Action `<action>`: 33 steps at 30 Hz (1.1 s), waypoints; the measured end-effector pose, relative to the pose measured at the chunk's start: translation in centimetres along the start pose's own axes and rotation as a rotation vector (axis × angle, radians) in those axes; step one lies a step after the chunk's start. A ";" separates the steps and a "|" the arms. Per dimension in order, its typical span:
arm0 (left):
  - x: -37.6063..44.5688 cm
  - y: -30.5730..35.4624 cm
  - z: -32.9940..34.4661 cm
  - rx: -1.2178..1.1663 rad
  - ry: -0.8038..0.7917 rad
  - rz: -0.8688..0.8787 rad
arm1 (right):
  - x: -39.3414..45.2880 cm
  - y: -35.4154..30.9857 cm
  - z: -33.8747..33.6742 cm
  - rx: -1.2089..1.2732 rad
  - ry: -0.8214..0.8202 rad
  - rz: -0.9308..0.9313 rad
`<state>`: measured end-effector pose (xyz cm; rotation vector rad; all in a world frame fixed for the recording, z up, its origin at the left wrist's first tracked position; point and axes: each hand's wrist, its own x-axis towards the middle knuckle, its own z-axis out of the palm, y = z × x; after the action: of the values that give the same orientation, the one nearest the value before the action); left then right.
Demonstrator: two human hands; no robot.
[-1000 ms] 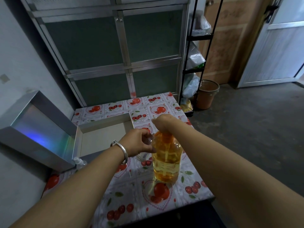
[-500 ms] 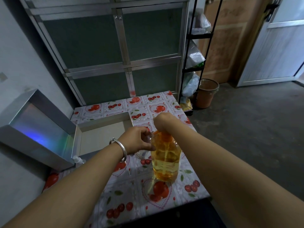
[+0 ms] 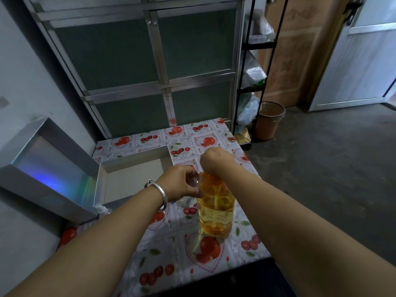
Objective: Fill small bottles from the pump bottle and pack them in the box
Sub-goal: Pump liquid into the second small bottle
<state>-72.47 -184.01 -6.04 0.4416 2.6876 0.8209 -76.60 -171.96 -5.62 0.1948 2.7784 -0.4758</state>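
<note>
Pump bottle (image 3: 216, 209) w/ both hands on top is blocking table (image 3: 186, 262) centre-right. Open box (image 3: 132, 179) & raised lid (image 3: 49, 168) are occupying left side. Front cloth area is lying open.

Both forearms extended to frame centre; left hand (image 3: 183, 182) curled, pinching; right hand (image 3: 215, 160) fisted, knuckles down.

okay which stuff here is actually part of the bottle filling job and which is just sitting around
In the job:
pump bottle
small clear bottle in left hand
right hand on pump
open box
spare small bottle

Lying about:
bucket
black shelf rack
cabinet
</note>
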 end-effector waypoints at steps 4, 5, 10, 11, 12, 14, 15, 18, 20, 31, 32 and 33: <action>0.0 -0.1 0.0 0.032 0.005 0.004 | 0.7 0.0 0.2 -0.022 -0.053 -0.035; -0.1 -0.1 0.0 0.034 0.007 0.002 | 0.8 -0.1 0.1 -0.018 -0.079 -0.047; 0.0 -0.2 0.0 0.004 0.015 -0.002 | 0.9 0.2 0.1 -0.045 -0.048 -0.043; 0.0 -0.1 -0.1 0.000 0.015 -0.001 | 0.7 0.3 0.0 -0.056 -0.030 -0.027; 0.0 0.0 -0.1 -0.005 0.018 -0.002 | 0.7 0.2 0.1 -0.058 -0.024 -0.035; -0.1 0.1 -0.2 -0.010 0.011 -0.007 | 0.6 0.2 0.1 -0.043 -0.037 -0.035; -0.2 0.1 -0.2 -0.009 0.008 -0.007 | 0.5 0.3 0.0 -0.031 -0.043 -0.041; -0.4 0.1 -0.3 -0.017 0.012 -0.011 | 0.5 0.4 -0.4 0.123 -0.067 -0.070; -0.3 0.0 -0.4 -0.015 0.012 -0.006 | 0.5 0.3 -0.5 0.086 -0.065 -0.072; -0.1 0.0 -0.1 0.015 -0.002 -0.004 | 1.2 -0.1 -0.1 -0.043 -0.080 -0.069; 0.0 0.1 -0.2 0.016 0.003 -0.003 | 1.3 0.0 -0.1 -0.069 -0.074 -0.074; 0.1 0.1 -0.2 0.018 0.007 -0.003 | 1.3 0.1 -0.1 -0.079 -0.057 -0.071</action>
<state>-72.61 -183.97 -5.85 0.4402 2.7031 0.7999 -77.79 -171.73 -5.99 0.0634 2.7498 -0.3813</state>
